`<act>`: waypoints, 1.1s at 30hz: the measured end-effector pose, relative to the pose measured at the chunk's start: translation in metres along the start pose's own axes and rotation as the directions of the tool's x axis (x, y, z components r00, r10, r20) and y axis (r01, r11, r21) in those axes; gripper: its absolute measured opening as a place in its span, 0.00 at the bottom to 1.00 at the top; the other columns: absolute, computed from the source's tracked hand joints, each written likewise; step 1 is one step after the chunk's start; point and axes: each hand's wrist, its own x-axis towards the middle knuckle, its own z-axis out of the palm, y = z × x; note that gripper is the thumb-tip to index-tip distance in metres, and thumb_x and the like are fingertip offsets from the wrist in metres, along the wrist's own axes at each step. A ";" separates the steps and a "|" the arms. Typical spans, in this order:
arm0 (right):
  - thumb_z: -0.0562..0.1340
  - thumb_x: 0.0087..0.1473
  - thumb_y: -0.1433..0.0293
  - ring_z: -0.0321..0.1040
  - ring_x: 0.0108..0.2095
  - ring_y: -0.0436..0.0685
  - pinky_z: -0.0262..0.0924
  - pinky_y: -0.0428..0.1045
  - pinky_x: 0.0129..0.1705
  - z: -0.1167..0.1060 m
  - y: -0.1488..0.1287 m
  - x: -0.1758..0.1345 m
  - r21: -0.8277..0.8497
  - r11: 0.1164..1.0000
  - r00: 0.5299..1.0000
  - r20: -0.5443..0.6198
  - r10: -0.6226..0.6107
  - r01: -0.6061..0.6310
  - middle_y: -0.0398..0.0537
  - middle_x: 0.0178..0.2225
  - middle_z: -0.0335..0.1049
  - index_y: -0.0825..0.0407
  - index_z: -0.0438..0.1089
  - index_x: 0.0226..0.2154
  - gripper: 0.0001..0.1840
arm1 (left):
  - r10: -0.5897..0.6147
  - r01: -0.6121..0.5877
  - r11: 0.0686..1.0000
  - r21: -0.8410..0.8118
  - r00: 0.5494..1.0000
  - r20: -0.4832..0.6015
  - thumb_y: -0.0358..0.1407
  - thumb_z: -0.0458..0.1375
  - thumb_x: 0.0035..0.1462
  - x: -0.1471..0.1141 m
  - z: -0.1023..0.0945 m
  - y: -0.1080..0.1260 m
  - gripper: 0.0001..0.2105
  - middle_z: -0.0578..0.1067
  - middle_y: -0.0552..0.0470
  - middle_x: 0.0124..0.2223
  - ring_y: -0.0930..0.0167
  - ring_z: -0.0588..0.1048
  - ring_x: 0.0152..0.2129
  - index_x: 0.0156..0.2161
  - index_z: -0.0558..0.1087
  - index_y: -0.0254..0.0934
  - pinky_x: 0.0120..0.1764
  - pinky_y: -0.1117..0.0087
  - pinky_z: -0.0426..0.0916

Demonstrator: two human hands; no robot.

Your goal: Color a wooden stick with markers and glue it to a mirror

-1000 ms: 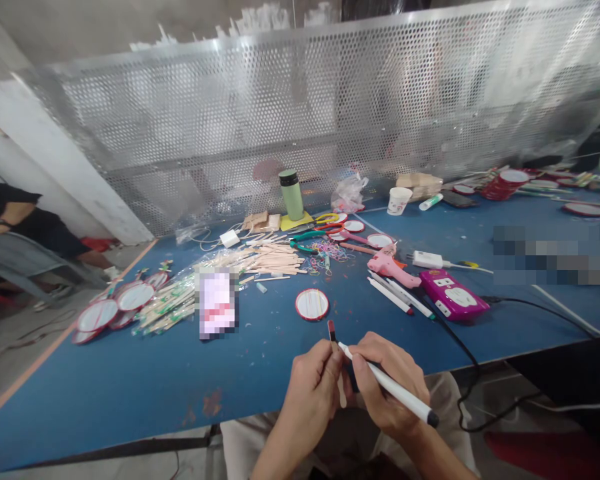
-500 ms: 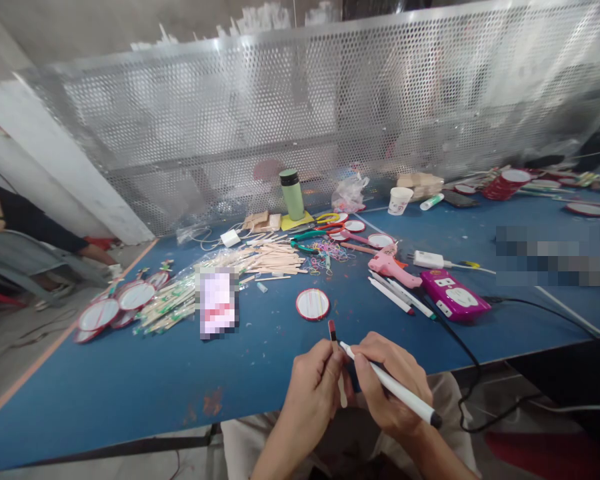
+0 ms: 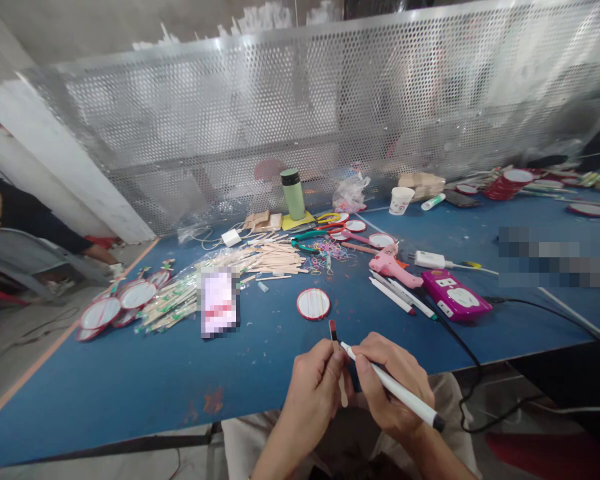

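Note:
Near the table's front edge, my left hand pinches a flat wooden craft stick. The stick's far end is coloured dark red, with a black band below it. My right hand grips a white marker like a pen, its tip at the side of the stick by the black band. Whether the tip touches the wood I cannot tell. Just beyond my hands lies a round white disc with a red rim. To its right several white markers lie side by side.
Bare craft sticks are piled beyond a pixelated phone-like object. A pink glue gun and a purple power strip with a black cable sit on the right. A green bottle and a paper cup stand farther back. At the left, a person's arm shows.
Both hands keep nearly the same pose, the marker tip staying beside the stick. The whole view has shifted very slightly.

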 end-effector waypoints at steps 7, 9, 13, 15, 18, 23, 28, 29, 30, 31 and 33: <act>0.58 0.57 0.81 0.67 0.22 0.51 0.63 0.46 0.26 0.001 0.001 -0.002 0.034 0.999 1.000 0.012 -0.018 0.018 0.43 0.22 0.69 0.52 0.69 0.34 0.09 | -0.003 0.003 1.000 0.025 1.000 -0.003 0.44 0.48 0.66 -0.001 0.000 -0.004 0.17 0.62 0.62 0.16 0.77 0.57 0.11 0.26 0.60 0.40 0.19 0.75 0.52; 0.58 0.57 0.81 0.67 0.22 0.51 0.63 0.46 0.26 0.001 0.001 -0.001 0.040 0.999 1.000 0.011 -0.021 0.021 0.43 0.22 0.69 0.52 0.69 0.34 0.09 | -0.004 0.004 1.000 0.017 1.000 -0.001 0.44 0.48 0.66 0.000 0.001 -0.006 0.17 0.62 0.62 0.16 0.77 0.57 0.12 0.26 0.60 0.41 0.19 0.76 0.53; 0.58 0.57 0.81 0.68 0.23 0.51 0.63 0.46 0.26 0.000 0.000 0.000 0.020 1.000 1.000 0.023 -0.018 0.017 0.43 0.22 0.69 0.52 0.69 0.34 0.09 | 0.004 -0.003 1.000 0.029 1.000 -0.022 0.44 0.49 0.66 -0.001 0.002 -0.007 0.17 0.60 0.63 0.17 0.78 0.56 0.12 0.26 0.60 0.40 0.19 0.76 0.52; 0.58 0.57 0.81 0.68 0.23 0.51 0.63 0.46 0.26 0.001 0.000 0.000 0.015 1.000 1.000 0.023 -0.015 0.014 0.43 0.22 0.69 0.52 0.68 0.34 0.09 | 0.005 -0.005 1.000 0.027 1.000 -0.023 0.44 0.49 0.66 -0.001 0.002 -0.007 0.17 0.59 0.63 0.16 0.78 0.56 0.11 0.26 0.60 0.40 0.19 0.76 0.52; 0.58 0.57 0.81 0.66 0.22 0.50 0.63 0.46 0.26 0.001 0.001 -0.002 0.028 1.000 1.000 0.022 -0.003 0.002 0.43 0.22 0.69 0.52 0.69 0.33 0.09 | -0.001 0.001 1.000 0.013 1.000 -0.014 0.44 0.49 0.66 -0.002 0.002 -0.005 0.17 0.61 0.62 0.16 0.77 0.57 0.12 0.25 0.60 0.40 0.19 0.76 0.54; 0.58 0.57 0.80 0.68 0.23 0.51 0.64 0.46 0.26 0.001 0.002 -0.003 0.023 1.000 1.000 0.025 0.007 -0.008 0.43 0.23 0.70 0.52 0.70 0.34 0.08 | 0.005 -0.003 0.999 0.051 0.999 -0.032 0.44 0.50 0.65 -0.002 0.001 -0.005 0.17 0.60 0.62 0.16 0.77 0.57 0.12 0.25 0.60 0.40 0.19 0.76 0.53; 0.58 0.57 0.80 0.69 0.22 0.51 0.65 0.46 0.26 0.001 0.000 0.000 0.006 1.000 1.000 0.018 -0.007 0.007 0.43 0.22 0.70 0.52 0.70 0.34 0.09 | 0.009 -0.006 0.996 0.085 0.999 -0.035 0.42 0.49 0.66 -0.002 0.000 -0.008 0.17 0.60 0.62 0.16 0.76 0.57 0.13 0.26 0.60 0.40 0.20 0.75 0.52; 0.58 0.57 0.80 0.68 0.22 0.51 0.65 0.46 0.26 0.000 -0.001 0.001 0.009 1.000 1.000 0.018 -0.010 0.009 0.43 0.22 0.70 0.52 0.69 0.33 0.09 | 0.008 -0.005 0.996 0.086 0.999 -0.035 0.42 0.48 0.66 -0.002 0.000 -0.008 0.17 0.60 0.62 0.16 0.76 0.57 0.14 0.26 0.60 0.40 0.20 0.75 0.52; 0.58 0.57 0.81 0.68 0.22 0.51 0.65 0.46 0.25 0.000 -0.001 0.002 0.015 1.000 1.000 0.018 -0.010 0.010 0.43 0.22 0.70 0.52 0.70 0.33 0.09 | 0.006 -0.003 0.996 0.084 0.999 -0.035 0.43 0.48 0.66 -0.002 0.000 -0.008 0.17 0.60 0.61 0.16 0.76 0.58 0.14 0.26 0.60 0.40 0.21 0.75 0.52; 0.57 0.57 0.81 0.68 0.22 0.51 0.65 0.46 0.25 0.000 -0.002 0.002 0.020 1.000 1.000 0.017 -0.010 0.010 0.43 0.22 0.70 0.52 0.70 0.33 0.10 | 0.003 -0.001 0.997 0.079 0.999 -0.033 0.43 0.48 0.66 -0.002 0.000 -0.008 0.17 0.61 0.61 0.16 0.76 0.58 0.14 0.26 0.60 0.40 0.21 0.75 0.53; 0.58 0.57 0.81 0.68 0.22 0.51 0.65 0.46 0.25 -0.001 -0.002 0.002 0.022 1.000 1.000 0.010 -0.011 0.011 0.43 0.22 0.70 0.52 0.70 0.33 0.09 | 0.000 0.001 0.998 0.064 1.000 -0.026 0.43 0.48 0.66 -0.002 0.000 -0.008 0.17 0.62 0.61 0.17 0.76 0.59 0.14 0.26 0.60 0.40 0.20 0.75 0.53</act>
